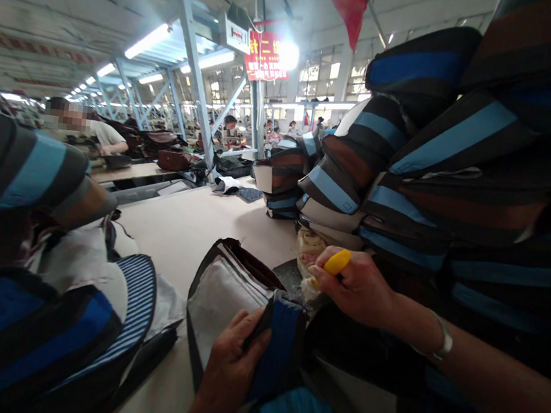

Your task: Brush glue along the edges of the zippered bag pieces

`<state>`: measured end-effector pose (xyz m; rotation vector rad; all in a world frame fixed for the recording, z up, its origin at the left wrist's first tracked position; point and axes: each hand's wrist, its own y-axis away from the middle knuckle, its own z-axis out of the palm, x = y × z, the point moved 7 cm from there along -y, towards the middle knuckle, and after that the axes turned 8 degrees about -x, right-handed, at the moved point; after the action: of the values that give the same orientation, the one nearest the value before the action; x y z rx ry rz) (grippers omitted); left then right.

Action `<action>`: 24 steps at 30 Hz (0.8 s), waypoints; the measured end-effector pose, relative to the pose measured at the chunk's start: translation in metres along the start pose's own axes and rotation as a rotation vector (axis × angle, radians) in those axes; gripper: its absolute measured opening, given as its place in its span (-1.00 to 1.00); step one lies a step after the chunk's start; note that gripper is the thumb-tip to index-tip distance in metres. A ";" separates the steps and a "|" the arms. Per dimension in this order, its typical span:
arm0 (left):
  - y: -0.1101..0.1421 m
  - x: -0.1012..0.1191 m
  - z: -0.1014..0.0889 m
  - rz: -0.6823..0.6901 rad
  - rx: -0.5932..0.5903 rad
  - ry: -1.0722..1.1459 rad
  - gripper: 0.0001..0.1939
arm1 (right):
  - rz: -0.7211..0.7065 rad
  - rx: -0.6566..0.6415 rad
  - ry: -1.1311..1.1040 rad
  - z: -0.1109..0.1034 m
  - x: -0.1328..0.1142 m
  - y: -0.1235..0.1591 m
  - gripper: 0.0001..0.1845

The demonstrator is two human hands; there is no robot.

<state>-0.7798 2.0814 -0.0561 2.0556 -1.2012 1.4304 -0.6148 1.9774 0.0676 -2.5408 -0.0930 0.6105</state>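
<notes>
My left hand (238, 355) grips the edge of a dark bag piece (282, 346) with a blue stripe; its pale lining and brown inner layers fan out to the left. In my right hand (360, 286) is a yellow-handled brush (337, 262). Its pale, clumpy tip is just beyond the bag piece's frayed top edge, and whether they touch I cannot tell. Right behind the brush stands a crusted yellowish jar (310, 247), partly hidden by my fingers.
Stacked dark bag pieces (457, 141) with blue and brown stripes rise at the right. More bag pieces (17, 329) crowd the left, one with striped lining. A white tabletop (188, 223) lies between. A person (109, 134) works at another table, back left.
</notes>
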 end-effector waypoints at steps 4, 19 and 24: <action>0.002 0.003 0.003 0.087 0.009 -0.071 -0.64 | -0.056 -0.019 -0.083 0.005 -0.004 0.003 -0.81; 0.035 0.048 0.051 0.664 0.236 -1.139 -0.70 | 0.013 -0.180 0.131 0.014 -0.014 -0.017 -0.74; 0.039 0.046 0.057 0.668 0.202 -1.125 -0.73 | 0.025 -0.183 0.169 0.020 -0.008 -0.023 -0.76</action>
<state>-0.7724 1.9999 -0.0459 2.8579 -2.4012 0.4563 -0.6295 2.0053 0.0670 -2.7633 -0.0599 0.4102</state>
